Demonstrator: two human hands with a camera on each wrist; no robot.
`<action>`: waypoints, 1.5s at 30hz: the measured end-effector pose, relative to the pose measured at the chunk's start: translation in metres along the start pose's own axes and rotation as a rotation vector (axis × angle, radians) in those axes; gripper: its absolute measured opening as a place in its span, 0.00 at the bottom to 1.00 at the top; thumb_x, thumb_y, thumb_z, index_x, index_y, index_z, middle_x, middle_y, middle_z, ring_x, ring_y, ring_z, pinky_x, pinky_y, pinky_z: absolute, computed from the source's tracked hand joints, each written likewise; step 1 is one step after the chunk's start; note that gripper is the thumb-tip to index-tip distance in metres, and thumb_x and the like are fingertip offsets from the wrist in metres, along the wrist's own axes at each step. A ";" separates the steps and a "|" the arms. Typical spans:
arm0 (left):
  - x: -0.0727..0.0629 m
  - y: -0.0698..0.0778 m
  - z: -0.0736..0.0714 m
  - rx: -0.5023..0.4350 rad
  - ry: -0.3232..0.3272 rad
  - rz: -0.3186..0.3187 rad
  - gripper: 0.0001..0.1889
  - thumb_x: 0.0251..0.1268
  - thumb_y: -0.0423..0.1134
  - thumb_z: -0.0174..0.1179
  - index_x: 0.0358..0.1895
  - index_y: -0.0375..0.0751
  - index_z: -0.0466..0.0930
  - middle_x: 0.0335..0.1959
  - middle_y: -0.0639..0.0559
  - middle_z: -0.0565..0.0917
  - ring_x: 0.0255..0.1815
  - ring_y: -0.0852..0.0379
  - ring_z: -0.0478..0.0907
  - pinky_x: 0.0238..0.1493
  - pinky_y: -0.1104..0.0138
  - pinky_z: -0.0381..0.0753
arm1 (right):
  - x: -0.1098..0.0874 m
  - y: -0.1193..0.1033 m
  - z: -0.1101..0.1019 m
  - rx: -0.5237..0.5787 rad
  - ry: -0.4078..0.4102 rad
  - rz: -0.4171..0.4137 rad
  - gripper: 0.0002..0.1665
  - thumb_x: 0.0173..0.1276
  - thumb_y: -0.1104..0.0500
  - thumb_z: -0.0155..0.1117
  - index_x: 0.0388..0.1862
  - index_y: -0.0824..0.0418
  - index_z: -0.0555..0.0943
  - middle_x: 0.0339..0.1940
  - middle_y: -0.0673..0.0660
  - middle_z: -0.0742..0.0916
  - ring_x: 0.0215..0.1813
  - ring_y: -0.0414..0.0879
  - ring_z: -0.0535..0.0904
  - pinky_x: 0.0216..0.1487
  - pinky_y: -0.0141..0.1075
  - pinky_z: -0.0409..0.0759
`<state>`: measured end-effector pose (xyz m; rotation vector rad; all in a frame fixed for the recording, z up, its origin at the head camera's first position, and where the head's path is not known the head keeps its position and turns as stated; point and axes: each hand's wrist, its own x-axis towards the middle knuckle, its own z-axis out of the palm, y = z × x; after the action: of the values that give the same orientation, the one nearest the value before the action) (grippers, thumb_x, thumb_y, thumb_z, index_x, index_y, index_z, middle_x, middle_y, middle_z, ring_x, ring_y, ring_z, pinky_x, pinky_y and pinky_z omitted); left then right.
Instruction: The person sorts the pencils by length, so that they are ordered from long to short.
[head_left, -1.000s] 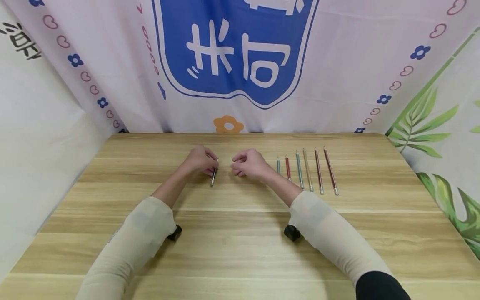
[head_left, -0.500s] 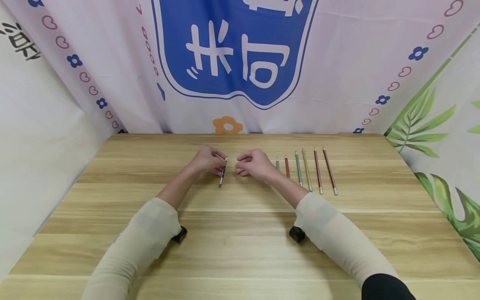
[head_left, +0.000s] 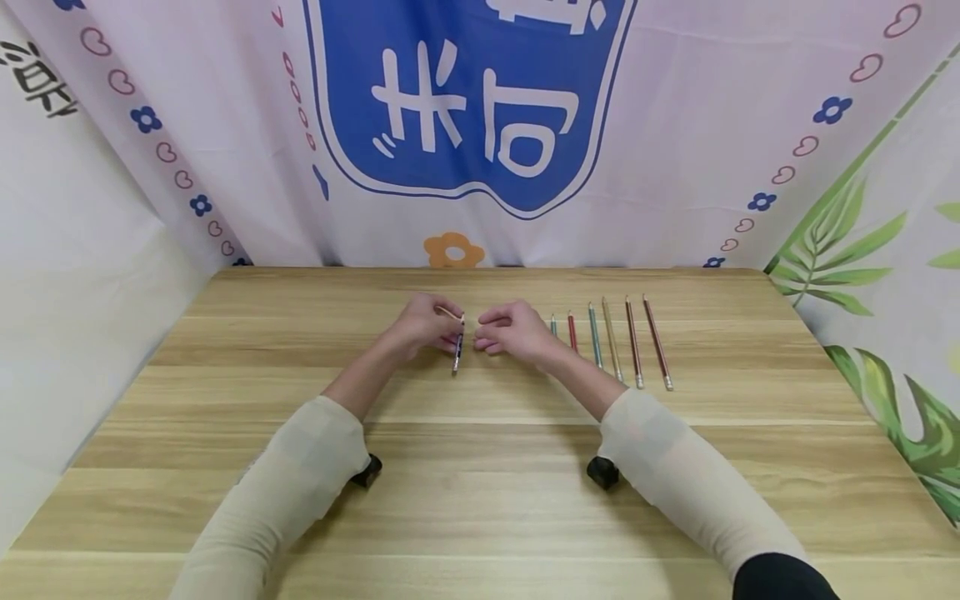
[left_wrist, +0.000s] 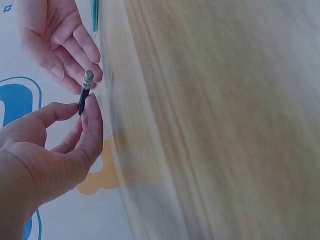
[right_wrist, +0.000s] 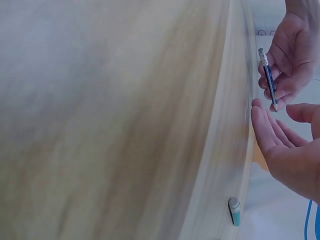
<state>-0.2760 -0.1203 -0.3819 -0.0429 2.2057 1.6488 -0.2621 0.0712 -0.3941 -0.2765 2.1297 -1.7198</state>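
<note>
My left hand (head_left: 431, 322) pinches a short dark pencil (head_left: 459, 350) between thumb and fingers, near the middle of the table's far half. Its silver ferrule and eraser end points toward me, the sharpened tip away. In the left wrist view the pencil (left_wrist: 84, 93) shows its eraser end above the fingertips. Just to the right, my right hand (head_left: 513, 332) holds nothing; its fingers are loosely bent with a gap to the thumb. The right wrist view shows the right hand (right_wrist: 292, 150) close beside the pencil's pointed tip, facing the left hand (right_wrist: 292, 55).
Several pencils lie in a row right of my right hand: a short teal one (head_left: 553, 325), a red one (head_left: 573, 331), a longer teal one (head_left: 595, 333), a tan one (head_left: 612, 340) and dark red ones (head_left: 658, 343). A printed curtain (head_left: 675, 167) hangs behind the wooden table (head_left: 480, 500).
My left hand has carried the dark pencil to the right, closer to my right hand. The right hand has shifted slightly right. The row of pencils stays in place.
</note>
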 end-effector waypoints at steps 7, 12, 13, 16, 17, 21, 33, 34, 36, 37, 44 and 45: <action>0.004 0.003 0.009 -0.017 -0.013 0.004 0.14 0.70 0.22 0.60 0.56 0.23 0.74 0.32 0.40 0.82 0.27 0.54 0.83 0.34 0.64 0.92 | -0.003 0.002 -0.010 0.043 -0.002 0.018 0.21 0.78 0.71 0.57 0.65 0.80 0.73 0.56 0.75 0.85 0.56 0.63 0.86 0.56 0.42 0.89; 0.006 0.005 0.016 -0.034 -0.024 0.011 0.13 0.69 0.21 0.60 0.54 0.24 0.74 0.33 0.38 0.83 0.26 0.53 0.83 0.32 0.64 0.92 | -0.007 0.003 -0.016 0.039 0.020 0.023 0.21 0.77 0.71 0.58 0.65 0.80 0.73 0.55 0.75 0.85 0.56 0.64 0.86 0.58 0.43 0.88; 0.006 0.005 0.017 -0.033 -0.027 0.011 0.13 0.69 0.20 0.60 0.54 0.24 0.74 0.33 0.38 0.82 0.26 0.53 0.83 0.32 0.64 0.92 | -0.008 0.004 -0.018 0.034 0.026 0.023 0.21 0.77 0.71 0.59 0.64 0.80 0.74 0.55 0.75 0.85 0.56 0.64 0.86 0.58 0.44 0.88; 0.006 0.006 0.021 -0.032 -0.036 0.010 0.13 0.69 0.21 0.60 0.54 0.25 0.74 0.33 0.38 0.82 0.27 0.53 0.83 0.33 0.64 0.92 | -0.009 0.006 -0.022 0.018 0.033 0.022 0.20 0.77 0.71 0.59 0.64 0.79 0.74 0.55 0.74 0.86 0.55 0.63 0.87 0.59 0.44 0.87; 0.007 0.007 0.023 -0.033 -0.038 0.010 0.13 0.69 0.21 0.60 0.54 0.25 0.74 0.33 0.38 0.82 0.27 0.53 0.83 0.33 0.64 0.92 | -0.010 0.006 -0.023 0.016 0.033 0.021 0.20 0.77 0.71 0.59 0.64 0.79 0.74 0.55 0.74 0.86 0.55 0.63 0.87 0.59 0.44 0.87; 0.009 0.009 0.029 -0.046 -0.049 0.010 0.14 0.68 0.20 0.60 0.54 0.26 0.74 0.33 0.39 0.82 0.27 0.53 0.82 0.33 0.65 0.91 | -0.013 0.007 -0.028 0.020 0.030 0.026 0.20 0.77 0.71 0.59 0.63 0.79 0.74 0.54 0.74 0.86 0.56 0.63 0.86 0.60 0.45 0.87; 0.014 0.015 0.046 -0.085 -0.076 0.020 0.16 0.65 0.18 0.61 0.55 0.25 0.74 0.33 0.40 0.82 0.26 0.53 0.82 0.32 0.65 0.91 | -0.021 0.007 -0.042 0.000 0.048 0.011 0.20 0.77 0.70 0.58 0.64 0.79 0.75 0.56 0.73 0.86 0.57 0.63 0.86 0.59 0.44 0.87; 0.015 0.015 0.047 -0.087 -0.077 0.020 0.15 0.65 0.18 0.61 0.54 0.25 0.74 0.33 0.40 0.82 0.26 0.53 0.82 0.32 0.65 0.91 | -0.022 0.007 -0.043 -0.001 0.052 0.008 0.20 0.77 0.70 0.58 0.64 0.79 0.75 0.56 0.73 0.86 0.57 0.63 0.86 0.60 0.44 0.87; 0.015 0.016 0.049 -0.089 -0.079 0.019 0.15 0.66 0.19 0.61 0.54 0.26 0.74 0.33 0.40 0.82 0.26 0.52 0.82 0.32 0.65 0.91 | -0.023 0.008 -0.046 -0.003 0.057 0.003 0.21 0.77 0.70 0.58 0.64 0.79 0.74 0.56 0.74 0.86 0.57 0.63 0.86 0.60 0.44 0.87; 0.015 0.016 0.050 -0.088 -0.079 0.020 0.15 0.66 0.19 0.61 0.54 0.26 0.74 0.33 0.40 0.82 0.26 0.52 0.82 0.33 0.64 0.92 | -0.024 0.008 -0.047 -0.001 0.059 0.002 0.21 0.77 0.70 0.58 0.64 0.80 0.74 0.56 0.74 0.86 0.57 0.63 0.86 0.60 0.44 0.87; 0.017 0.017 0.058 -0.097 -0.088 0.041 0.15 0.66 0.18 0.60 0.54 0.26 0.75 0.34 0.39 0.83 0.25 0.53 0.82 0.32 0.65 0.92 | -0.029 0.008 -0.055 0.026 0.066 -0.004 0.22 0.77 0.71 0.57 0.65 0.82 0.73 0.56 0.77 0.84 0.57 0.65 0.85 0.60 0.45 0.86; 0.017 0.017 0.059 -0.101 -0.089 0.045 0.15 0.66 0.18 0.60 0.54 0.26 0.75 0.34 0.40 0.83 0.25 0.53 0.82 0.31 0.66 0.91 | -0.030 0.008 -0.056 0.027 0.065 -0.005 0.21 0.77 0.71 0.57 0.65 0.82 0.73 0.56 0.77 0.84 0.57 0.65 0.85 0.60 0.45 0.86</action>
<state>-0.2794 -0.0568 -0.3857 0.0524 2.0711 1.7503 -0.2576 0.1343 -0.3870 -0.2214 2.1514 -1.7825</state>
